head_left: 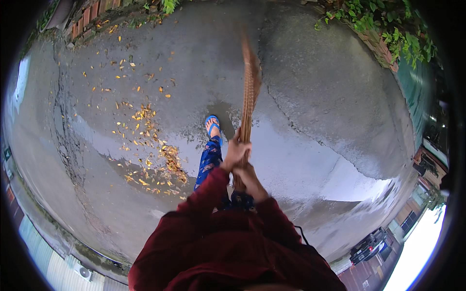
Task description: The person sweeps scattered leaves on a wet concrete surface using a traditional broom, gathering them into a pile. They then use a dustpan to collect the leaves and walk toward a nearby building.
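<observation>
A long brown broom point(249, 94) of bundled straw or twigs points away from me over the wet concrete, its far end smeared by motion. My left hand point(236, 151) is wrapped round its bound shaft, the higher of the two grips. Just below, close to my body, my right hand point(247, 178) is closed round the lower part of the same broom. Yellow fallen leaves point(171, 160) lie in a loose heap on the ground to the left, apart from the broom. More leaves are scattered farther off on that side.
One foot in a blue flip-flop point(212, 126) stands left of the broom. Shallow puddle water point(296, 160) reflects the sky on the right. Brick edging point(87, 17) and green plants point(388, 24) border the far side. A dark vehicle point(369, 246) stands at the lower right.
</observation>
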`<state>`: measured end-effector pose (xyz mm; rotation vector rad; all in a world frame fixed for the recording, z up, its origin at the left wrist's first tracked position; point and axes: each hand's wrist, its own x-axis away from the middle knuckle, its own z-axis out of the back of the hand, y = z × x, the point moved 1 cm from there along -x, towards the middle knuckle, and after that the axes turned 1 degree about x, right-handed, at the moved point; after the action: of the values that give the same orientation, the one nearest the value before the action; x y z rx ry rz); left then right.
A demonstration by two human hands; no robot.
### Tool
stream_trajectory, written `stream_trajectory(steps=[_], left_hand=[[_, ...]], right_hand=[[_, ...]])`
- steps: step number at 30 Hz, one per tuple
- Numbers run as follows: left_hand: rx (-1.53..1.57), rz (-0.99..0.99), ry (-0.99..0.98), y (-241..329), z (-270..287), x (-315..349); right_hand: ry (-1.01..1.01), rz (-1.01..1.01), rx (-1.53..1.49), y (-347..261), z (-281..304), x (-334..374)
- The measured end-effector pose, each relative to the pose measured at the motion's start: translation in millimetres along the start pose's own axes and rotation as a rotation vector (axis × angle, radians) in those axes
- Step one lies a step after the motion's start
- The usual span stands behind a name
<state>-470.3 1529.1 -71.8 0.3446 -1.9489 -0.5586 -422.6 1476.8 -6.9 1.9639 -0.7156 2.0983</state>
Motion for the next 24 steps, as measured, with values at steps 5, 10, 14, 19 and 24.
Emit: stream_trajectory(steps=[5,10,14,19,24], left_hand=[[-0.036,0.217,-0.002,11.4,44.1,-99.3],[0.073,-0.249,0.129,-3.4,-4.4,-66.6],[0.055,0.018,0.066,-11.5,-13.9,-46.6],[0.01,0.203,0.029,-5.5,27.0,-94.7],[-0.07,-0.284,0.208,-5.3,-0.5,-65.0]], right_hand=[[-0.331,0.203,-0.122,-35.3,-10.8,-36.9],[-0.256,0.037,-0.19,-26.9,22.3,-16.4],[-0.129,0.019,-0.102,-10.7,17.1,-16.9],[-0.192,0.104,-0.144,-16.7,3.9,-50.7],[-0.248,-0.01,-0.138,-19.3,21.1,-27.9]])
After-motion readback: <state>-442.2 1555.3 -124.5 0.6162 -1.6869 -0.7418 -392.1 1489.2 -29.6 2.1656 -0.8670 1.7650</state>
